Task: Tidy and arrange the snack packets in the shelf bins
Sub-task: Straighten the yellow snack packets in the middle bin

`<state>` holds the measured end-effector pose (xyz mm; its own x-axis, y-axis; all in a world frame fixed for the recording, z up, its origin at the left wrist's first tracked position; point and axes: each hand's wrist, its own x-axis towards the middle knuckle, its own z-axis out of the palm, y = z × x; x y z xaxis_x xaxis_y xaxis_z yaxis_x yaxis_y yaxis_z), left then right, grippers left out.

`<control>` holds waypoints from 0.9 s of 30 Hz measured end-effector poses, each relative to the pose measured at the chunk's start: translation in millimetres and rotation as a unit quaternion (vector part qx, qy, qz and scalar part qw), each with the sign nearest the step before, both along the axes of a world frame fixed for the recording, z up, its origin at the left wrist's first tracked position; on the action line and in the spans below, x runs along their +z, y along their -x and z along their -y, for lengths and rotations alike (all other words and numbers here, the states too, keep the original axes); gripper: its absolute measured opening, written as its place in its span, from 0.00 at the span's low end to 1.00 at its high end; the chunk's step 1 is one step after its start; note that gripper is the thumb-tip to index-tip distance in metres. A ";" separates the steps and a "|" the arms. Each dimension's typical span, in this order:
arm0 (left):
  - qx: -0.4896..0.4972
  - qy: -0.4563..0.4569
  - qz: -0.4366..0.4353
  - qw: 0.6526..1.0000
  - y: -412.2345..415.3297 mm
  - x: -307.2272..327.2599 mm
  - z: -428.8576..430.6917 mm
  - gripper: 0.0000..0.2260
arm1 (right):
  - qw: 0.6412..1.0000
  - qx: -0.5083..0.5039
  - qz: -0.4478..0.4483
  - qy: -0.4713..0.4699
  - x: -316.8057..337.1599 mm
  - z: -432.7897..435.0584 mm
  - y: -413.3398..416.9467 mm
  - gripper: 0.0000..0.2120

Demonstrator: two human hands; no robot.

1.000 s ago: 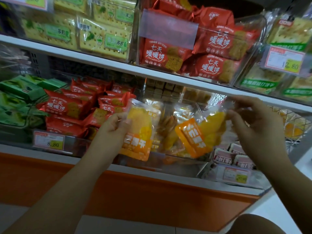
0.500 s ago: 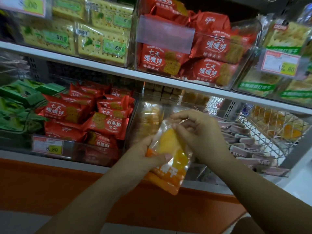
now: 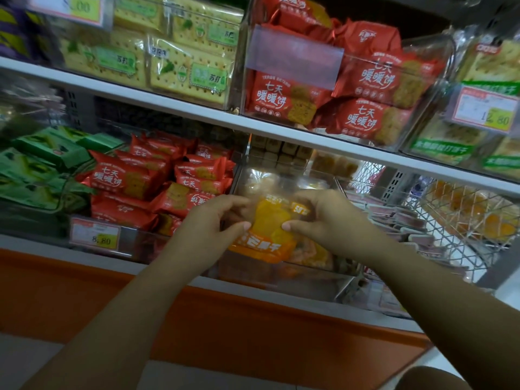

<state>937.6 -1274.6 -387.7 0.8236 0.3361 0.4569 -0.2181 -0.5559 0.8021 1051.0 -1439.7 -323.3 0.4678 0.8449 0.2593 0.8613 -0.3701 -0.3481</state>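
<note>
Gripping orange packet (image 3: 267, 229) w/ left hand (image 3: 209, 220) on its left edge & right hand (image 3: 323, 218) on right edge, thumbs in front, fingers curled behind. Held upright at front of clear bin (image 3: 281, 280), lower shelf (image 3: 42, 244), btwn red packets (image 3: 126, 181) & wire basket (image 3: 464, 220).

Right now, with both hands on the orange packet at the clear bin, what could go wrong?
1. The left hand and right hand pinch the orange packet only by its sides; the slick film could slip and drop in front of the clear bin.
2. The left hand sits close to the heaped red packets; a nudge could knock one off the pile.
</note>
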 end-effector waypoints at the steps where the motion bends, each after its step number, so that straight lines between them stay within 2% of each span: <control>1: 0.016 -0.014 0.005 1.000 -3.6 -2.5 -2.3 0.14 | 1.000 -0.015 0.026 0.008 -2.1 -4.9 -2.3 0.12; 5: 0.072 -0.043 0.051 0.995 -14.1 -5.3 -9.0 0.12 | 0.997 -0.033 0.061 -0.023 0.1 -19.2 -6.2 0.11; 7: 0.080 -0.058 0.045 0.994 -17.2 -7.1 -12.6 0.11 | 0.996 -0.043 0.074 -0.011 -1.8 -23.7 -8.6 0.13; 9: 0.092 -0.094 0.022 0.991 -18.4 -10.9 -16.6 0.10 | 0.996 -0.051 0.072 0.012 -9.1 -26.7 -10.1 0.17; 12: 0.112 -0.191 -0.058 0.973 -14.9 -13.5 -18.6 0.10 | 0.997 -0.043 0.038 0.054 -26.6 -27.4 -6.5 0.24; 15: 0.130 -0.262 -0.119 0.949 -10.3 -14.0 -17.0 0.15 | 0.997 -0.029 0.046 0.059 -36.9 -22.7 -1.9 0.27; 18: 0.119 -0.221 -0.069 0.966 -3.6 -9.5 -14.9 0.29 | 0.998 -0.012 0.057 -0.002 -40.1 -16.8 0.2 0.26; 19: 0.106 -0.220 -0.035 0.969 -1.9 -7.8 -12.9 0.30 | 0.998 -0.007 0.063 -0.019 -42.3 -16.3 0.2 0.23; 21: 0.081 -0.279 -0.013 0.957 -1.5 -7.0 -6.0 0.29 | 0.996 0.008 0.081 -0.042 -50.8 -16.9 0.1 0.20; 25: 0.057 -0.369 -0.176 0.911 -4.3 -17.7 4.0 0.24 | 0.996 0.032 0.087 0.000 -76.0 -22.1 -0.8 0.17; 27: 0.058 -0.394 -0.223 0.889 -2.2 -21.0 3.6 0.23 | 0.997 0.032 0.073 0.006 -87.0 -22.1 0.3 0.15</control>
